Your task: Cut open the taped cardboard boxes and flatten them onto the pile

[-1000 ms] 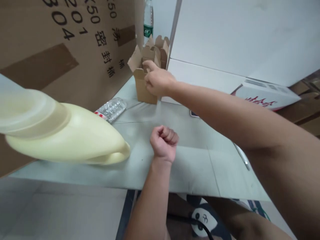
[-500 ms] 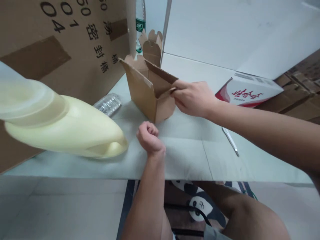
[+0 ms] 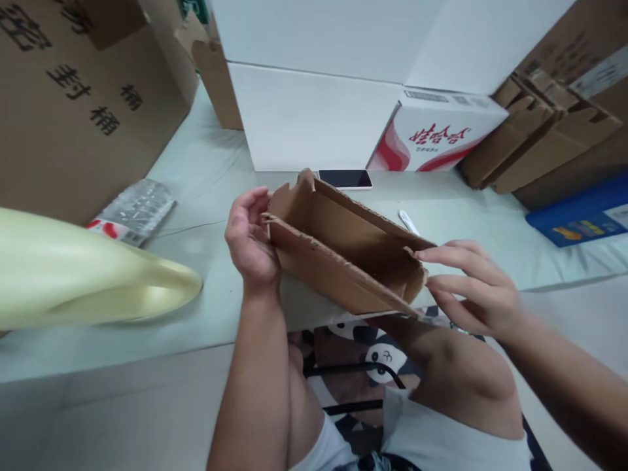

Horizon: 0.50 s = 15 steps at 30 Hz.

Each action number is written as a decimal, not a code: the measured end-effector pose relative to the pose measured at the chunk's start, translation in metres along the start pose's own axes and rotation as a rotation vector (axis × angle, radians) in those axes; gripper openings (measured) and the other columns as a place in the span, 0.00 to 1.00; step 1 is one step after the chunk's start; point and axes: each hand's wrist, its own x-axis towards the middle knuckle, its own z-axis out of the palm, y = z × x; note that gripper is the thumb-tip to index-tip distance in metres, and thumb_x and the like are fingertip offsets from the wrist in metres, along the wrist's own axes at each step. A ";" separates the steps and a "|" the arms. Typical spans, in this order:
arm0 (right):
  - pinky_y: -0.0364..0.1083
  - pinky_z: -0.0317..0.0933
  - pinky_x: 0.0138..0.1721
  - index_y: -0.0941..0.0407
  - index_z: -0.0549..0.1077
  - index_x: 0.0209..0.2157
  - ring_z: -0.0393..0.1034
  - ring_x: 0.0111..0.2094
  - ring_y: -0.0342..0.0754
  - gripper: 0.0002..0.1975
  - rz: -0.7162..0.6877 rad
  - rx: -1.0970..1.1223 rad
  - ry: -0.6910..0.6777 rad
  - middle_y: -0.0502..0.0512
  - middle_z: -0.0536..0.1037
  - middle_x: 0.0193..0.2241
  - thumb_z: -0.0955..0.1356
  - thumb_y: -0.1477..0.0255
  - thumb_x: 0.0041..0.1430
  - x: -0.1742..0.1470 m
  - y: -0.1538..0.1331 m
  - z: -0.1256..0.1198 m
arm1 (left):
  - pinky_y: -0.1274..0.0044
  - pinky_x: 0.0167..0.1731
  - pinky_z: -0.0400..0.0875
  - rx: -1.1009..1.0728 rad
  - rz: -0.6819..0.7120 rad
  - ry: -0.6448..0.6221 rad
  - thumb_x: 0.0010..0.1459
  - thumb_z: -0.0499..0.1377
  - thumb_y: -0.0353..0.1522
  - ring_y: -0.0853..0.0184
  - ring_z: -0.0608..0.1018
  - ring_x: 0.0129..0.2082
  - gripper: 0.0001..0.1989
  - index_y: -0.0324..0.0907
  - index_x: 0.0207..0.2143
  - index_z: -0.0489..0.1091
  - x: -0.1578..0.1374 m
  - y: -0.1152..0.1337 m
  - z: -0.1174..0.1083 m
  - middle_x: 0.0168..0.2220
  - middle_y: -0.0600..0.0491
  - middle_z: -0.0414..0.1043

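Left hand (image 3: 252,239) and right hand (image 3: 473,284) hold a box (image 3: 333,271); fingers grasp opposite ends, near the counter (image 3: 210,157) front edge.

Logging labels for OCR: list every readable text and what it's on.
"密封桶": large carton
"桶": same carton; character above it partly cut off
"娃哈哈": red-and-white box; smaller print unreadable
Too blurred: blue box, rear-right carton
Cut off: green label
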 end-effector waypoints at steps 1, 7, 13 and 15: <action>0.54 0.69 0.44 0.51 0.73 0.42 0.80 0.44 0.52 0.14 0.052 0.036 0.038 0.56 0.82 0.49 0.67 0.82 0.57 -0.006 0.001 0.007 | 0.69 0.46 0.75 0.009 0.007 -0.010 0.59 0.55 0.48 0.61 0.80 0.41 0.20 0.43 0.38 0.76 -0.002 -0.001 0.005 0.37 0.49 0.79; 0.62 0.66 0.59 0.48 0.74 0.54 0.70 0.61 0.60 0.15 0.441 0.053 0.210 0.59 0.75 0.59 0.67 0.69 0.66 -0.029 0.009 0.041 | 0.68 0.44 0.75 0.100 0.123 -0.094 0.62 0.54 0.48 0.62 0.81 0.37 0.19 0.44 0.35 0.76 -0.016 -0.012 0.027 0.31 0.51 0.78; 0.71 0.55 0.67 0.44 0.73 0.56 0.42 0.74 0.69 0.20 0.671 0.074 0.344 0.50 0.46 0.74 0.68 0.54 0.65 -0.047 0.015 0.061 | 0.71 0.45 0.73 0.325 0.262 -0.186 0.63 0.55 0.36 0.65 0.80 0.38 0.13 0.42 0.32 0.78 -0.025 -0.026 0.033 0.29 0.53 0.77; 0.72 0.51 0.69 0.41 0.68 0.60 0.37 0.75 0.68 0.27 0.676 0.107 0.427 0.49 0.42 0.75 0.70 0.53 0.62 -0.048 0.016 0.064 | 0.72 0.42 0.73 0.382 0.238 -0.198 0.62 0.56 0.36 0.66 0.79 0.35 0.11 0.42 0.33 0.77 -0.026 -0.032 0.033 0.29 0.54 0.75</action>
